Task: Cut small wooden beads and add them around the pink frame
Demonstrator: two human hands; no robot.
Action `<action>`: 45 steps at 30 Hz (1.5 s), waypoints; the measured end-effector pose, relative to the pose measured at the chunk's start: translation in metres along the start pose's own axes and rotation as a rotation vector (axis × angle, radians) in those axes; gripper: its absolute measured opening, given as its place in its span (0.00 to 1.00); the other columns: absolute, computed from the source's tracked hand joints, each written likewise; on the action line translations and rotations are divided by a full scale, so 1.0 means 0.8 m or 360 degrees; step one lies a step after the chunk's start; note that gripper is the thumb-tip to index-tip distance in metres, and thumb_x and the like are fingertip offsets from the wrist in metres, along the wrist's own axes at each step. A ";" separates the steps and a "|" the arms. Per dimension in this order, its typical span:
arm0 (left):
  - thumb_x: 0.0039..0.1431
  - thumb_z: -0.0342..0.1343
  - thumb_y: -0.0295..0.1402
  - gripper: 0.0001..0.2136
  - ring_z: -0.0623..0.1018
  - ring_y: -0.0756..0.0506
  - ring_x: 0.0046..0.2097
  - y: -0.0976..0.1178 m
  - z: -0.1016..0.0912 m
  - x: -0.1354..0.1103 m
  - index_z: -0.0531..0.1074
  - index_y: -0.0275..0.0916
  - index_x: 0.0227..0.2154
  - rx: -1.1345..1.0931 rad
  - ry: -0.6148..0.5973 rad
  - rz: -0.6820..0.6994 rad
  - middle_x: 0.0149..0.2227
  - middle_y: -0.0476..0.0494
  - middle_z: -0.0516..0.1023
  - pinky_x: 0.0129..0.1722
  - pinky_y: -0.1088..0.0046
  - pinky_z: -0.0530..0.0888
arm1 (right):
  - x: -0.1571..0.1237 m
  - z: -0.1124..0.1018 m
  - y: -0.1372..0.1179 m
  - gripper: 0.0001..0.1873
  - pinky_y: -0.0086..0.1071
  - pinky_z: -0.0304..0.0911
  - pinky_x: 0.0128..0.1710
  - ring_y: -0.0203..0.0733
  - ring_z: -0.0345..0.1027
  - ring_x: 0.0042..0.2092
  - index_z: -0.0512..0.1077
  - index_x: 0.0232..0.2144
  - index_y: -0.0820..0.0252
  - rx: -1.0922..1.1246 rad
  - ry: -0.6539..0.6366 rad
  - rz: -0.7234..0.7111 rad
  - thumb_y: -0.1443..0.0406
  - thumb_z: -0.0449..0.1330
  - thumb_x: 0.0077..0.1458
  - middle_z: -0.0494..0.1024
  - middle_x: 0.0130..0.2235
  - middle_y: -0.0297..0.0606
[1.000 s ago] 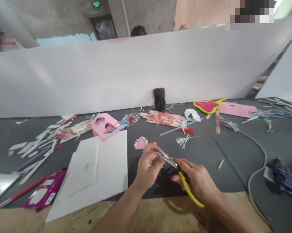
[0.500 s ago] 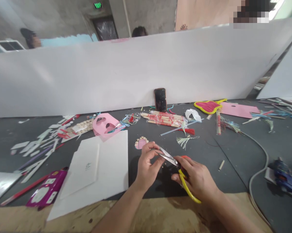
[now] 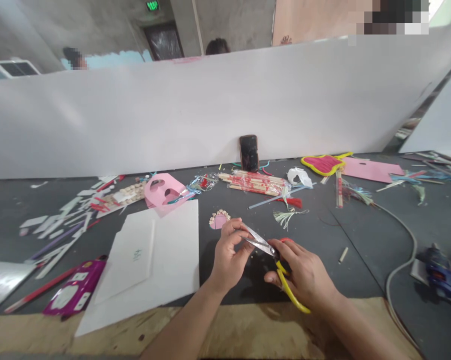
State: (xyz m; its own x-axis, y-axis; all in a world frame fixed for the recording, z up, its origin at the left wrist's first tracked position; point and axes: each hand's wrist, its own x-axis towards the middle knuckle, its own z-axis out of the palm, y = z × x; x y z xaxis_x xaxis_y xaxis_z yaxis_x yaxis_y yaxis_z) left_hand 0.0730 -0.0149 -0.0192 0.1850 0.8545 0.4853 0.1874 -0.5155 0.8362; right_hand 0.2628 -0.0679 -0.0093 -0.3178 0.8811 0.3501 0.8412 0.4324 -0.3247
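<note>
My right hand [image 3: 304, 277] grips scissors [image 3: 274, 260] with yellow and red handles; the steel blades point up and left, slightly apart. My left hand [image 3: 229, 252] pinches a tiny piece at the blade tips; what the piece is I cannot tell. Both hands hover over the dark grey mat [image 3: 323, 235], close to the table's wooden front edge [image 3: 248, 330]. Small light crumbs lie on the mat under the blades. A small pink shape rimmed with beads [image 3: 218, 220] lies just beyond my left hand.
White sheets [image 3: 153, 260] lie to the left, beside a purple package [image 3: 73, 295] and scattered strips. A phone [image 3: 249, 152] leans on the white partition [image 3: 210, 110]. A stick bundle [image 3: 255, 182], pink cutouts, a tassel [image 3: 285, 216] and a blue glue gun [image 3: 443, 277] with its cable surround the hands.
The hands stayed in place; the scissor blades shifted slightly against the piece in my left fingers. The view drifted a little.
</note>
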 end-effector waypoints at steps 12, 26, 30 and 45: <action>0.58 0.55 0.33 0.05 0.67 0.40 0.55 0.000 0.004 -0.003 0.73 0.39 0.29 -0.0075 -0.0005 -0.0064 0.40 0.40 0.70 0.55 0.59 0.64 | -0.006 -0.001 0.002 0.24 0.29 0.63 0.27 0.40 0.72 0.29 0.68 0.48 0.60 0.0016 -0.0046 0.0054 0.50 0.50 0.59 0.78 0.35 0.43; 0.58 0.55 0.34 0.06 0.67 0.39 0.55 0.001 0.001 -0.002 0.73 0.39 0.29 -0.0132 0.0028 -0.0102 0.41 0.40 0.72 0.55 0.58 0.64 | 0.001 -0.003 -0.005 0.28 0.34 0.65 0.34 0.46 0.71 0.40 0.66 0.47 0.59 -0.0082 -0.0019 0.0033 0.45 0.54 0.54 0.75 0.39 0.44; 0.59 0.54 0.35 0.07 0.67 0.38 0.56 0.001 0.001 -0.003 0.73 0.39 0.29 -0.0122 0.0006 -0.0113 0.41 0.39 0.71 0.53 0.58 0.66 | 0.001 -0.005 -0.005 0.28 0.34 0.66 0.35 0.47 0.70 0.41 0.65 0.48 0.58 -0.0050 -0.0024 0.0036 0.45 0.55 0.53 0.74 0.39 0.44; 0.59 0.54 0.33 0.07 0.66 0.39 0.56 0.002 0.003 -0.005 0.73 0.39 0.28 -0.0168 -0.0073 -0.0146 0.39 0.40 0.71 0.54 0.60 0.64 | -0.004 -0.003 0.001 0.25 0.31 0.63 0.30 0.42 0.72 0.33 0.68 0.46 0.60 0.0030 -0.0058 0.0031 0.48 0.49 0.59 0.78 0.35 0.42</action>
State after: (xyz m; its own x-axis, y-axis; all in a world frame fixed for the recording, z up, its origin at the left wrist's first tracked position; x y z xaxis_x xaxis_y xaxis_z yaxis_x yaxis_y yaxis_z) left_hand 0.0747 -0.0194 -0.0202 0.2163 0.8927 0.3953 0.1034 -0.4236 0.8999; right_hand 0.2654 -0.0710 -0.0087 -0.3173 0.8958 0.3113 0.8392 0.4181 -0.3477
